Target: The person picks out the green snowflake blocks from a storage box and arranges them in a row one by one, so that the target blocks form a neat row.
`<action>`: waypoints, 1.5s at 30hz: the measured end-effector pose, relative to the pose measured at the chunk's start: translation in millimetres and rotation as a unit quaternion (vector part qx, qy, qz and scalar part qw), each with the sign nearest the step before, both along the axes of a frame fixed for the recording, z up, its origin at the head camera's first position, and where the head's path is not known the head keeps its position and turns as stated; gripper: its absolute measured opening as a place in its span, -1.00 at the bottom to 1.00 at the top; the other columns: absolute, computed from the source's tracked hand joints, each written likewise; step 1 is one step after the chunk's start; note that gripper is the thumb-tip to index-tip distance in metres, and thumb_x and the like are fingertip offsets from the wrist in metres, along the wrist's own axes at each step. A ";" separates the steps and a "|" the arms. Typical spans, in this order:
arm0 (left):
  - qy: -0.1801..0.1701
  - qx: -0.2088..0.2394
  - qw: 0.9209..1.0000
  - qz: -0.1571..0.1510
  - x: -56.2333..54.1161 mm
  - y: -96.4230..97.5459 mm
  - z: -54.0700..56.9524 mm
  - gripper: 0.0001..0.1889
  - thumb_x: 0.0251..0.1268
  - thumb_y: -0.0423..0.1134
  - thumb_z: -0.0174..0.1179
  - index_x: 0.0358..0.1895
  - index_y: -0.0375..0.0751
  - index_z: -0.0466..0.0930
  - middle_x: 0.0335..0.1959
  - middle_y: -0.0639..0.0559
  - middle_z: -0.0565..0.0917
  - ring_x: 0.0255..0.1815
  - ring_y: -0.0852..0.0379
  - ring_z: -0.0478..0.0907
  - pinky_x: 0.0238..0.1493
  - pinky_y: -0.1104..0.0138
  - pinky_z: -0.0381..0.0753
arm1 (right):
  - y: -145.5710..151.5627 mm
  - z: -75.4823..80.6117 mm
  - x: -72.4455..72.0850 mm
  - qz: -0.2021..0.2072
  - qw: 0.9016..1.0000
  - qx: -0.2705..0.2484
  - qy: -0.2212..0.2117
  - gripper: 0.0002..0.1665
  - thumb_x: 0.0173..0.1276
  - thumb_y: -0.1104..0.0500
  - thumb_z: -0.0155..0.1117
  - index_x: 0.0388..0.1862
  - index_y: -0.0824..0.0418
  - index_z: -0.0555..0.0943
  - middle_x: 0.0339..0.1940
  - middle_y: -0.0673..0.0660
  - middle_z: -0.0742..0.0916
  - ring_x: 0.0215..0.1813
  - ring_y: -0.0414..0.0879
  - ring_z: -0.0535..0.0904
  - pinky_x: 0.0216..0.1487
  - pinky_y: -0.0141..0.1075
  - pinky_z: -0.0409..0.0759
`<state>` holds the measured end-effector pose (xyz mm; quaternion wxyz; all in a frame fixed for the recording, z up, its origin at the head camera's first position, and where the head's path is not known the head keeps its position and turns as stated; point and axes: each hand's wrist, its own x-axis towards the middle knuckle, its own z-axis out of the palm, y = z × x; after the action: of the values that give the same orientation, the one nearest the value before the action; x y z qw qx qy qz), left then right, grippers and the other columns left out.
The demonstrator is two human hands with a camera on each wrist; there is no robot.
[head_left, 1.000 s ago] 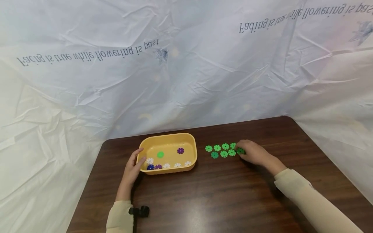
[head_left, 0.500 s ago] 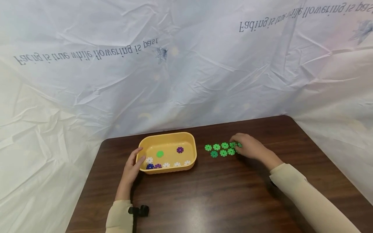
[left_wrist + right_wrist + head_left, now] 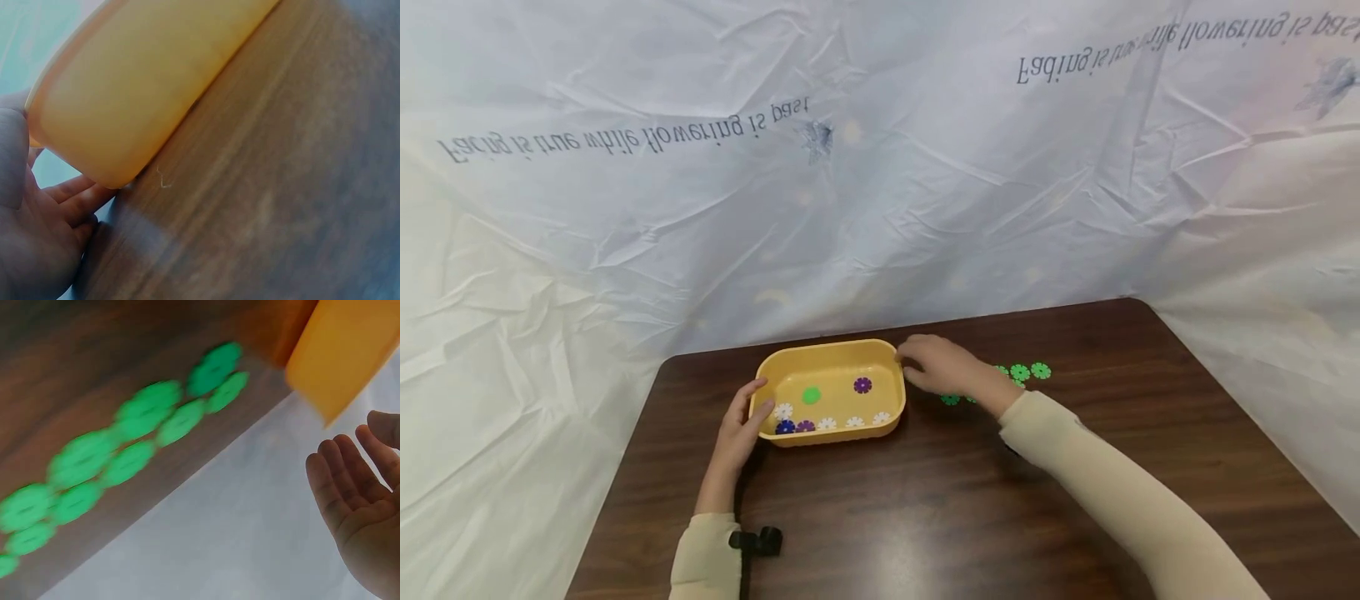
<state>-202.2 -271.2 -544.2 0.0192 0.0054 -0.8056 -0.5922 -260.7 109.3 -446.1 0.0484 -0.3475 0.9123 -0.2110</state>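
A yellow plastic basin (image 3: 844, 357) sits on the table. My left hand (image 3: 735, 433) grips its left end, the thumb over the rim and the other fingers against the outside; the left wrist view shows this hand (image 3: 44, 231) closer. Beside the basin's right rim is my right hand (image 3: 946, 365). In the right wrist view that hand (image 3: 359, 494) has loosely bent fingers and no piece visible in it. Several green snowflake-shaped discs (image 3: 149, 409) lie in two rows on the table, partly hidden by the right arm in the head view, with a darker green disc (image 3: 214, 367) at one end.
Inside the basin lie a bright green disc (image 3: 811, 396), purple snowflake discs (image 3: 862, 385), a blue one (image 3: 785, 427) and several white ones (image 3: 827, 423). The dark wooden table (image 3: 880, 517) meets a white printed cloth (image 3: 880, 208) behind it.
My right hand has moved left from the right end of the green discs to the basin's right rim. A green disc it partly covered now shows. My left hand stays on the basin.
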 end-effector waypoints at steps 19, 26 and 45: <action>0.000 -0.004 1.000 -0.009 2.2 1.9 1.8 -0.46 0.66 -0.13 0.13 0.55 -0.21 0.32 0.66 -0.22 0.20 0.68 -0.19 0.02 0.61 -0.18 0.05 | -127.1 -32.5 -6.0 0.069 0.994 0.078 -0.027 -0.62 0.60 0.25 0.12 0.29 0.23 0.67 0.24 0.13 0.71 0.23 -0.05 0.64 0.23 -0.24 0.61; -0.004 -0.001 1.000 -0.006 6.4 2.2 0.9 -0.45 0.66 -0.09 0.14 0.56 -0.19 0.31 0.66 -0.21 0.20 0.68 -0.18 0.03 0.62 -0.17 0.03 | -150.7 -37.9 2.0 0.044 0.991 0.117 -0.042 -0.66 0.57 0.25 0.21 0.23 0.10 0.72 0.08 0.03 0.69 0.00 -0.16 0.61 -0.12 -0.33 0.59; 0.004 0.006 1.000 -0.008 3.8 -1.1 1.4 -0.45 0.66 -0.12 0.15 0.56 -0.19 0.32 0.65 -0.20 0.21 0.67 -0.16 0.05 0.61 -0.15 0.05 | -169.3 -42.3 1.6 0.018 0.990 0.138 0.007 -0.68 0.46 0.39 0.25 -0.49 0.09 0.51 -0.56 -0.01 0.54 -0.49 -0.19 0.38 -0.46 -0.35 0.43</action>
<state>-198.4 -272.3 -542.8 0.0175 -0.0032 -0.8018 -0.5973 -259.1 -60.0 -488.5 0.0934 -0.3554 0.9266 -0.0796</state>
